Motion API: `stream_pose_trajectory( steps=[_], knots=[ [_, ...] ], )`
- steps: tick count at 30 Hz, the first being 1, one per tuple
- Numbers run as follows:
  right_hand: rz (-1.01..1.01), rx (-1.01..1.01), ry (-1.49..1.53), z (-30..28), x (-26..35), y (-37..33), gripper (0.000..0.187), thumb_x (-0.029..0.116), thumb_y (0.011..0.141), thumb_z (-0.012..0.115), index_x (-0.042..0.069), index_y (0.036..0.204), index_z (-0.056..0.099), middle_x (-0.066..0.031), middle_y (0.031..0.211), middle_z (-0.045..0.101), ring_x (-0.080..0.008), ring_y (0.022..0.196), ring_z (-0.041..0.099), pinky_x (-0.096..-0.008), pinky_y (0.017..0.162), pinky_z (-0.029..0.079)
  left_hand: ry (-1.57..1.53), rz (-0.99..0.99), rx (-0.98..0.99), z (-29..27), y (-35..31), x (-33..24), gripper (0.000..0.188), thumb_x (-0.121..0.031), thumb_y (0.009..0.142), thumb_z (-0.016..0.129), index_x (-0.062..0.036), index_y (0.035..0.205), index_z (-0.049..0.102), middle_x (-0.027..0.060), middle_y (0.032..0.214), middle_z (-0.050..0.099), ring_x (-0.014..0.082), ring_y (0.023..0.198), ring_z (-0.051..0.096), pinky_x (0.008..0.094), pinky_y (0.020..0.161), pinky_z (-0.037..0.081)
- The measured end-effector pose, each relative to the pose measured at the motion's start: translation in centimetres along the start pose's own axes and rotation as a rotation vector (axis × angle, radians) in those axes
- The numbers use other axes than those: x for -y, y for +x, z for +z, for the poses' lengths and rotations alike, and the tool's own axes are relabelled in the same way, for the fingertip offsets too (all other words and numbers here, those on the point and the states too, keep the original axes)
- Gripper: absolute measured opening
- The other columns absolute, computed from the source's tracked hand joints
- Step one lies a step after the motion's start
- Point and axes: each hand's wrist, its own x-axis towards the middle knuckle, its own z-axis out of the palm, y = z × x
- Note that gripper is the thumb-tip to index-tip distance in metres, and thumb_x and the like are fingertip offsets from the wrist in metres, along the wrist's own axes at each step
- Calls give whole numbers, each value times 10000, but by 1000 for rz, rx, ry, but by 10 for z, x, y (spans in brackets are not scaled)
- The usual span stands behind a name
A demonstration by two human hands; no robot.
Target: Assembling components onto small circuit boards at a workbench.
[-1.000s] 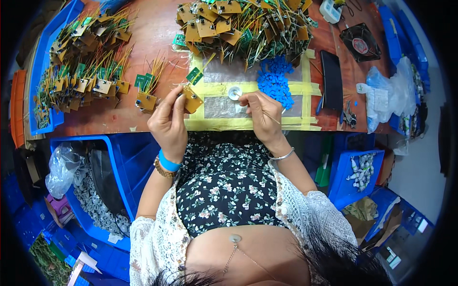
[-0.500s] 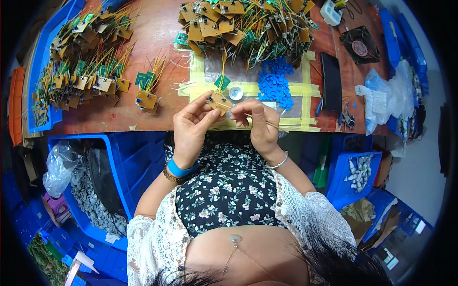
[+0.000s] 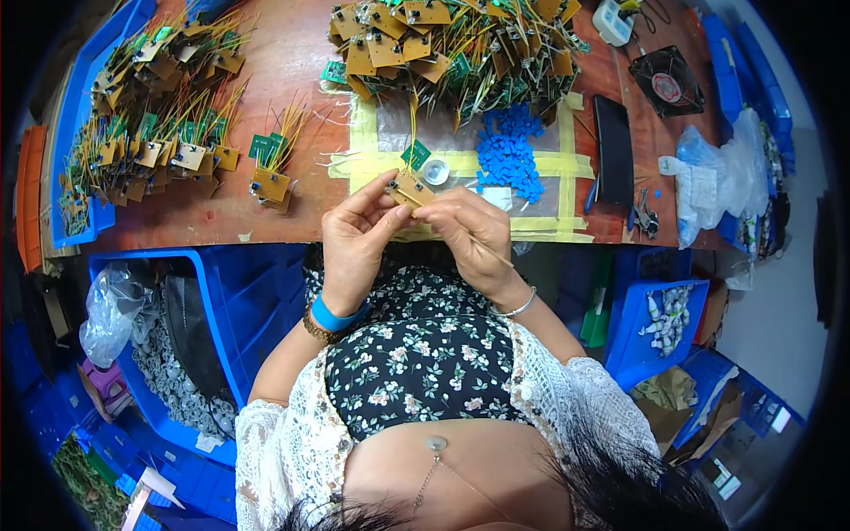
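Just over the table's near edge, my left hand (image 3: 356,237) pinches a small tan circuit board (image 3: 409,188) between thumb and fingers. Yellow wires run from this board, and a little green circuit board (image 3: 414,156) lies beyond it. My right hand (image 3: 471,232) is closed around a thin wooden stick (image 3: 493,254), whose back end sticks out toward my wrist. The fingertips of that hand meet the tan board's right edge; they hide part of the stick. A small round white dish (image 3: 436,172) sits just past the board, beside a heap of small blue pieces (image 3: 511,157).
Wired boards are piled at the back (image 3: 460,53) and in a blue tray (image 3: 75,159) on the left. A small board bundle (image 3: 273,173) lies nearer. At right are a black flat device (image 3: 613,150), a fan (image 3: 667,82), pliers (image 3: 648,217) and plastic bags (image 3: 722,181).
My right hand has moved left, bringing its fingertips against the board. The stick has tilted more steeply. My left hand stays nearly still, while the green board has shifted slightly.
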Motion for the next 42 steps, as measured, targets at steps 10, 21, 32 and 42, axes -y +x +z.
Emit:
stream_pose_trajectory(
  steps=[10, 21, 32, 42],
  knots=[
    [-34, -222, -525, -47, -37, 2, 207, -15, 874, 594, -4, 1075, 639, -152, 965, 676, -269, 911, 647, -346, 773, 495, 4, 55, -57, -4, 2, 4, 412, 24, 899, 607, 36, 1303, 529, 37, 967, 593, 157, 884, 649, 306, 834, 568],
    [-62, -218, -608, -37, -42, 1, 267, -19, 755, 711, 13, 1013, 650, -111, 877, 666, -282, 842, 612, -369, 783, 460, 12, 40, -53, -1, 0, 2, 423, 10, 897, 617, 42, 1308, 521, 27, 960, 573, 160, 898, 645, 308, 841, 567],
    [-114, -194, -723, -26, -49, 18, 217, 20, 721, 738, 47, 922, 660, -59, 821, 657, -236, 776, 585, -341, 728, 409, 4, 49, -47, 3, 0, 1, 408, 22, 894, 617, 35, 1294, 539, 21, 961, 562, 155, 900, 640, 306, 841, 570],
    [-272, -169, -424, -4, 5, 14, 226, 1, 676, 777, 87, 863, 683, -23, 764, 652, -206, 776, 590, -325, 730, 399, 21, 25, -4, 4, 0, 4, 386, 43, 902, 592, 46, 1284, 535, 56, 950, 619, 133, 829, 654, 247, 780, 555]
  ],
)
